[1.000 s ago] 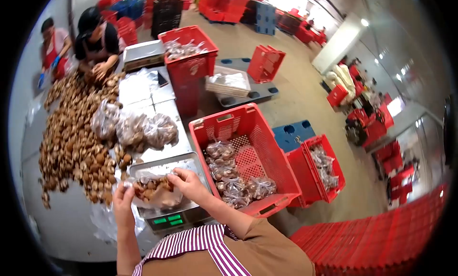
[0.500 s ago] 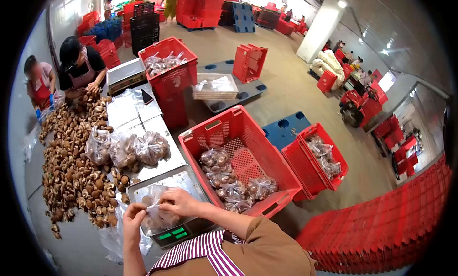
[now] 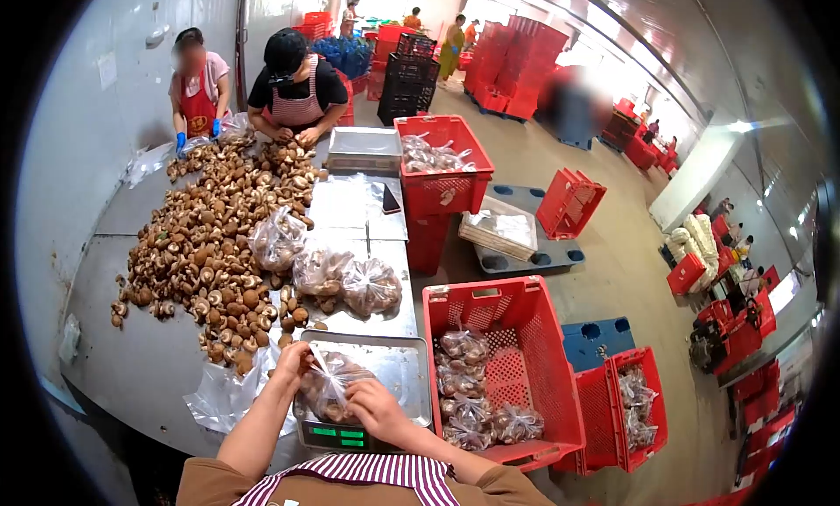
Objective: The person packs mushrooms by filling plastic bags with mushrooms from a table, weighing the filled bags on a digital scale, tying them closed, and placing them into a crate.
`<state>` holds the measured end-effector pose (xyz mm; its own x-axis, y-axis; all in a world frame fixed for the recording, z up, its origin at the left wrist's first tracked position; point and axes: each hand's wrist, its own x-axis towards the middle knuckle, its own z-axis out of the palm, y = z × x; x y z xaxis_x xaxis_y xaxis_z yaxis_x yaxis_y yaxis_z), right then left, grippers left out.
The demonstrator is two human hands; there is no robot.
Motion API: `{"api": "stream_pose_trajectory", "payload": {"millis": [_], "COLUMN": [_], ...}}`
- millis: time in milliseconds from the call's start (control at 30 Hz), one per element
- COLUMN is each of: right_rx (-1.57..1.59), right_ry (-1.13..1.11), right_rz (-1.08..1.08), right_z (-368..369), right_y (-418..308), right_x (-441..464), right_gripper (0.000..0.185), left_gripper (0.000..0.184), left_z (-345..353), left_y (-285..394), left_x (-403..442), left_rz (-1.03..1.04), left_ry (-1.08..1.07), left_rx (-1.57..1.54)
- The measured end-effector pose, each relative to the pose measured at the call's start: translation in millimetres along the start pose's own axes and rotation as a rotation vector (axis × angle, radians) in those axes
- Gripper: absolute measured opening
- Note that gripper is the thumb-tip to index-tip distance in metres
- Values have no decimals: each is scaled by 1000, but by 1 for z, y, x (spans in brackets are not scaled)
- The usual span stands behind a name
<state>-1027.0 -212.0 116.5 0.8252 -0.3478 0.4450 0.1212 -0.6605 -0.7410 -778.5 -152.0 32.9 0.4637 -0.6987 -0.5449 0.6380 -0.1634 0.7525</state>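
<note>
A clear plastic bag of mushrooms rests on the metal tray of a weighing scale, its top twisted up. My left hand is closed on the drawn-up neck of the bag. My right hand has its fingers curled against the bag's right side, gripping the plastic there. Green digits glow on the scale's display in front. Beside my left forearm lie loose empty plastic bags. Behind the scale stand several tied mushroom bags.
A large heap of loose mushrooms covers the table's middle. Right of the scale is a red crate with packed bags; another red crate stands beyond it. Two people work across the table, near a second scale.
My view has swung left and up. The right hand has moved from the bag's neck down to its side, while the left still holds the top, now pulled up into a twisted strip.
</note>
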Motion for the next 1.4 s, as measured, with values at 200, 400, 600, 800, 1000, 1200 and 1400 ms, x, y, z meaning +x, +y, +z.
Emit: {"api": "stream_pose_trajectory", "payload": {"millis": [200, 400, 600, 800, 1000, 1200, 1400], "right_rx": [711, 817, 874, 691, 255, 85, -21], "right_ry": [159, 169, 174, 28, -76, 78, 7], "right_rz": [557, 616, 623, 604, 660, 411, 135], "right_z": [7, 12, 23, 15, -8, 12, 14], "right_y": [16, 13, 25, 40, 40, 27, -29], "right_x": [0, 17, 17, 12, 15, 13, 17], "right_gripper": [24, 30, 32, 26, 32, 25, 25], "left_gripper": [13, 14, 16, 17, 23, 14, 19], "left_z": [38, 35, 48, 50, 18, 16, 11], "left_y": [36, 32, 11, 24, 30, 18, -7], "left_x": [-104, -125, -129, -136, -87, -52, 2], "left_rz": [186, 253, 362, 194, 191, 912, 678], "left_ry": [-326, -309, -242, -312, -293, -131, 243], "left_rx": [188, 286, 222, 419, 381, 1218, 892]}}
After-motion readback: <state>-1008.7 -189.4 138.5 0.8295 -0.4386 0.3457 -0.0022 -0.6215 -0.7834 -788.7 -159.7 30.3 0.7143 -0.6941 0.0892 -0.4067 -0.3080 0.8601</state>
